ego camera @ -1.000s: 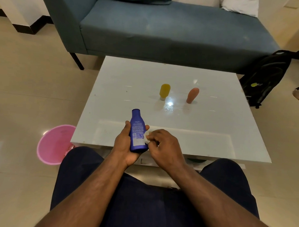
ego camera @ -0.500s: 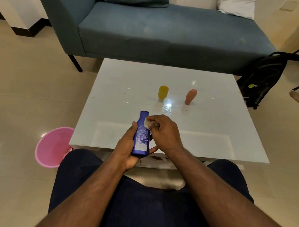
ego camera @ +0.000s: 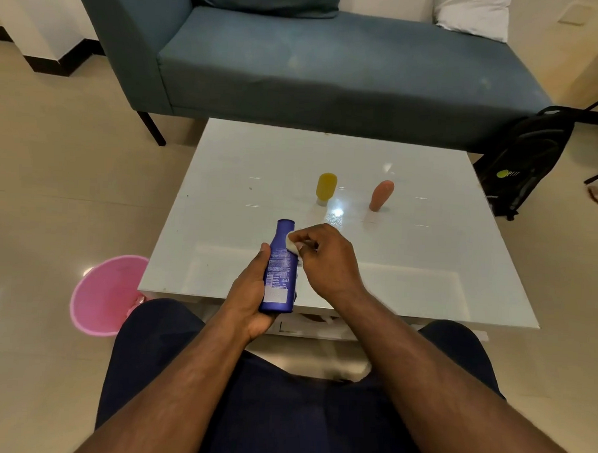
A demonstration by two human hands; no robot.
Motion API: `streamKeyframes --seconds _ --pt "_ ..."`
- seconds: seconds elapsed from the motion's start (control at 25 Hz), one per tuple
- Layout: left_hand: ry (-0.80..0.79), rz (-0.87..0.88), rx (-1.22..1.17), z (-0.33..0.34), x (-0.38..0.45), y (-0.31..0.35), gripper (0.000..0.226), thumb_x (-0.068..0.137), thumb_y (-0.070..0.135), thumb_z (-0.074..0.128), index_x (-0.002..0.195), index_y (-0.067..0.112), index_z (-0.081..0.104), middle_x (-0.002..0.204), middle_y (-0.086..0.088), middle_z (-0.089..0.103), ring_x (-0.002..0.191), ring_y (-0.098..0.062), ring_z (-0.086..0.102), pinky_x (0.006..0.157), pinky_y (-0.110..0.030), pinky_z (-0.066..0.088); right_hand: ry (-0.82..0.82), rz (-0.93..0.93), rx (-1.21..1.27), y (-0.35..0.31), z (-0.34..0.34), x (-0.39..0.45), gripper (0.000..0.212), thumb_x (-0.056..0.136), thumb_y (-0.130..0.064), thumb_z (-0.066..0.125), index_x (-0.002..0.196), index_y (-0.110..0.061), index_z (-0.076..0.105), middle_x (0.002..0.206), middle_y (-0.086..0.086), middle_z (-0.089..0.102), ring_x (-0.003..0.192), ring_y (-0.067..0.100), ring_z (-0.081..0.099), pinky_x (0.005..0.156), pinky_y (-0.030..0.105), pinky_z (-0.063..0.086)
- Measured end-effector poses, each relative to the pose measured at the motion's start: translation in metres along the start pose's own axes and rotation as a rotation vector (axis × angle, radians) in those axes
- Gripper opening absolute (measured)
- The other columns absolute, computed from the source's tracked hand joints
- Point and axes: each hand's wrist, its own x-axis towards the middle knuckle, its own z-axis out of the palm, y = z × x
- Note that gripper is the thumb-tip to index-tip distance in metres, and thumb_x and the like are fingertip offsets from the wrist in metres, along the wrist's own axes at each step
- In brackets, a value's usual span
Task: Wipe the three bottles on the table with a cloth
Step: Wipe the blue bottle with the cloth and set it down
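Observation:
My left hand (ego camera: 250, 299) grips the lower half of a blue bottle (ego camera: 281, 265), held upright over the near edge of the white table (ego camera: 426, 266). My right hand (ego camera: 327, 258) pinches a small white cloth (ego camera: 292, 245) against the bottle's upper right side, just below the neck. Most of the cloth is hidden by my fingers. A yellow bottle (ego camera: 326, 188) stands cap-down at the table's middle. To its right, also cap-down, is an orange-pink bottle (ego camera: 381, 195), leaning slightly right.
A blue-grey sofa (ego camera: 332, 66) runs behind the table. A pink bin (ego camera: 106, 293) sits on the floor at the table's near left corner. A black backpack (ego camera: 526, 161) leans at the right. My knees are under the table's near edge.
My right hand with the cloth slid up the blue bottle from its lower part to just below the neck. My left hand kept its hold, and the two far bottles stayed put.

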Motion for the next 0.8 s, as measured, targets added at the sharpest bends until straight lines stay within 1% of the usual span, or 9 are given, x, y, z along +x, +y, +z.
streamKeyframes --seconds 0.04,0.16,0.28,0.36,0.44,0.52,0.6,0.72,0.8 --pt "0.011 -0.001 -0.008 -0.001 0.0 0.001 0.039 0.097 0.048 0.057 0.111 0.013 0.063 0.077 -0.008 0.072 0.059 -0.017 0.066 0.059 -0.031 0.056 -0.005 0.01 0.026 -0.001 0.002 -0.004 0.013 0.093 -0.015 0.059 0.102 -0.016 0.067 0.106 -0.001 0.063 0.093 0.009 0.059 0.085 0.023 0.049" --pt "0.016 0.02 -0.077 -0.003 0.003 0.002 0.045 0.097 0.047 0.057 0.122 0.011 0.064 0.084 -0.008 0.073 0.064 -0.017 0.068 0.059 -0.029 0.059 -0.007 0.017 0.104 -0.002 0.011 -0.038 0.013 0.091 -0.015 0.06 0.1 -0.019 0.068 0.1 -0.008 0.061 0.09 0.001 0.058 0.077 0.009 0.045" --pt "0.005 0.106 -0.079 -0.006 0.008 0.001 0.052 0.09 0.044 0.062 0.135 0.018 0.062 0.1 -0.009 0.074 0.08 -0.019 0.069 0.072 -0.034 0.058 0.018 0.02 0.124 0.001 0.018 -0.062 0.015 0.09 -0.013 0.061 0.1 -0.022 0.069 0.097 -0.014 0.059 0.092 -0.004 0.056 0.078 0.008 0.045" --pt "-0.006 0.125 -0.013 -0.006 0.008 -0.001 0.05 0.093 0.044 0.06 0.137 0.02 0.06 0.097 -0.007 0.073 0.076 -0.019 0.067 0.071 -0.035 0.055 0.014 0.033 0.136 0.002 0.015 -0.053 0.013 0.09 -0.015 0.062 0.099 -0.022 0.069 0.098 -0.013 0.06 0.09 -0.003 0.058 0.076 0.01 0.048" --pt "-0.002 0.093 0.041 -0.003 0.004 -0.002 0.044 0.098 0.044 0.057 0.134 0.019 0.061 0.086 -0.006 0.072 0.068 -0.017 0.065 0.062 -0.032 0.055 0.018 0.052 0.156 -0.002 0.009 -0.031 0.011 0.09 -0.02 0.063 0.099 -0.02 0.07 0.1 -0.009 0.063 0.087 0.001 0.06 0.073 0.011 0.05" --pt "0.002 0.069 0.063 -0.001 0.0 -0.002 0.039 0.099 0.044 0.056 0.127 0.018 0.061 0.081 -0.005 0.072 0.066 -0.017 0.065 0.058 -0.031 0.056 0.021 0.085 0.16 -0.009 0.003 -0.008 0.013 0.091 -0.024 0.064 0.1 -0.017 0.069 0.102 -0.006 0.065 0.08 0.002 0.06 0.066 0.005 0.046" --pt "0.0 0.059 0.075 -0.001 -0.002 -0.001 0.037 0.098 0.044 0.056 0.123 0.016 0.062 0.082 -0.006 0.072 0.067 -0.018 0.064 0.059 -0.032 0.056 0.019 0.102 0.158 -0.015 0.002 0.0 0.014 0.091 -0.025 0.064 0.101 -0.017 0.069 0.102 -0.005 0.064 0.074 -0.003 0.057 0.058 -0.001 0.04" --pt "0.048 0.031 0.029 -0.003 0.001 0.001 0.04 0.097 0.047 0.057 0.119 0.014 0.064 0.088 -0.011 0.069 0.071 -0.02 0.064 0.067 -0.036 0.054 0.009 0.095 0.22 -0.02 0.009 -0.02 0.009 0.091 -0.02 0.063 0.097 -0.02 0.07 0.1 -0.008 0.064 0.081 -0.006 0.058 0.063 0.001 0.042" --pt "0.064 0.014 -0.042 -0.004 0.005 0.001 0.044 0.098 0.05 0.055 0.12 0.014 0.065 0.091 -0.012 0.071 0.075 -0.02 0.07 0.074 -0.037 0.055 -0.006 0.021 0.176 -0.019 0.016 -0.041 0.01 0.091 -0.018 0.062 0.096 -0.022 0.07 0.098 -0.011 0.063 0.088 -0.002 0.058 0.073 0.008 0.047"
